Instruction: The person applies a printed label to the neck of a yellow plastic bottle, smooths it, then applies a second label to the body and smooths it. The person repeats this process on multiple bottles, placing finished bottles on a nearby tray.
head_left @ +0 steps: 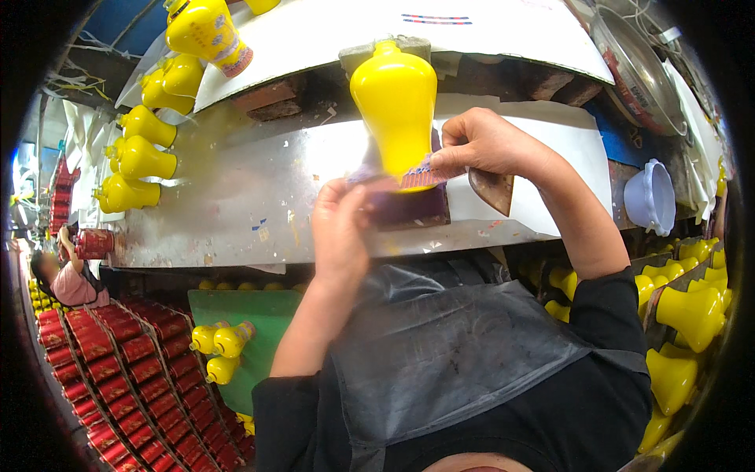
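A glossy yellow vase [393, 94] lies in front of me, its narrow neck pointing away and its base end toward me. Around the base end runs a thin patterned decal strip [415, 178] in purple and pink. My left hand [340, 228], partly blurred, pinches the strip's loose left end beside the vase. With thumb and fingers, my right hand [484, 145] presses the strip against the vase's right side. A brown, flat, wedge-shaped scraper [493, 193] sticks out below the right hand, seemingly tucked in its fingers. Beneath the vase's base is a dark block [409, 211].
Several yellow vases [141, 157] line the table's left side; a decorated vase [206, 35] lies on the white raised board [314, 43]. A pale blue basin [650, 198] sits at right. More yellow vases [690, 315] fill the lower right. Red boxes [126, 370] and another person [75, 283] are at left.
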A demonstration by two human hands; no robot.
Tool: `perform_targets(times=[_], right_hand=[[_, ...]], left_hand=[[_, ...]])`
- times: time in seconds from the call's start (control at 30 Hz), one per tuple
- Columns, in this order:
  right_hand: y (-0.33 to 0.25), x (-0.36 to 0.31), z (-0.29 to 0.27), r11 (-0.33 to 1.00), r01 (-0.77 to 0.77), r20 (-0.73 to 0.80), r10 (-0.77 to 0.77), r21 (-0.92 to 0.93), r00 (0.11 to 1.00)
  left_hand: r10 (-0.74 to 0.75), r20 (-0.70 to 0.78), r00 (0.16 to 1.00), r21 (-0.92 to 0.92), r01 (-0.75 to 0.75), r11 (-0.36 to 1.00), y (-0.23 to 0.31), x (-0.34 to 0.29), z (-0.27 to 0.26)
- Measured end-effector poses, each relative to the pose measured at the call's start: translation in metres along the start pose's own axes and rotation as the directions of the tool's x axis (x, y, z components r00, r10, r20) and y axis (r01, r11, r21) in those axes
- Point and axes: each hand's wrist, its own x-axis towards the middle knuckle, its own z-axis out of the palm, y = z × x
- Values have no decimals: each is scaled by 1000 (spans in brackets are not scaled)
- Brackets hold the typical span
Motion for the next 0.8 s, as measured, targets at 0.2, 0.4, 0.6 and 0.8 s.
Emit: perform_targets(times=[0.2, 0.4, 0.6, 0.8], right_hand=[[25, 7, 8, 998, 54, -277, -45, 22, 960], [32, -12, 26, 935, 95, -324, 23, 343, 946], [15, -10, 53, 958, 147, -412, -34, 245, 911], [16, -12, 54, 866, 166, -375, 27, 472, 927]], left_hand=[[-19, 4, 1000, 5, 19, 1000, 0, 9, -6], [-17, -5, 1000, 49, 18, 999, -3, 16, -11], [-21, 41, 999, 47, 19, 999, -5, 22, -18], [403, 132, 906, 489, -413, 768, -8, 29, -11]])
